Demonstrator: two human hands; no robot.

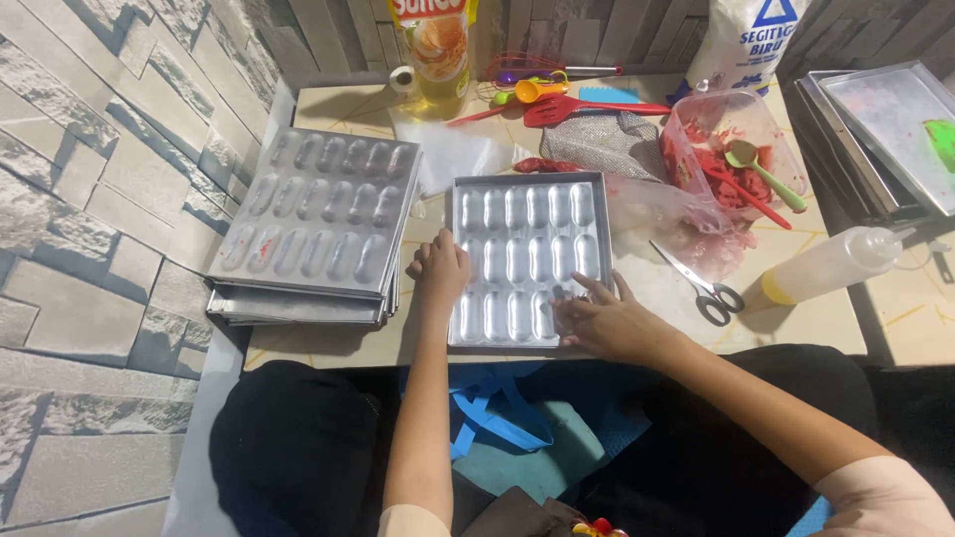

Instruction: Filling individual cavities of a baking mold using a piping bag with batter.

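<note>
A silver metal mould tray point(527, 187) with rows of oval hollows lies on the low tiled table in front of me. My left hand point(439, 269) rests on its left rim, fingers curled over the edge. At the tray's lower right corner my right hand point(607, 320) lies with its fingertips in the hollows of the bottom row. Whether the right fingers pinch something small I cannot tell.
A stack of the same mould trays point(316, 224) sits to the left. Right of the tray lie scissors point(701, 286), a squeeze bottle point(831, 265), a clear tub with red mixture and a green spoon point(731, 139), and flat metal trays point(885, 129). An oil pouch point(435, 50) stands behind.
</note>
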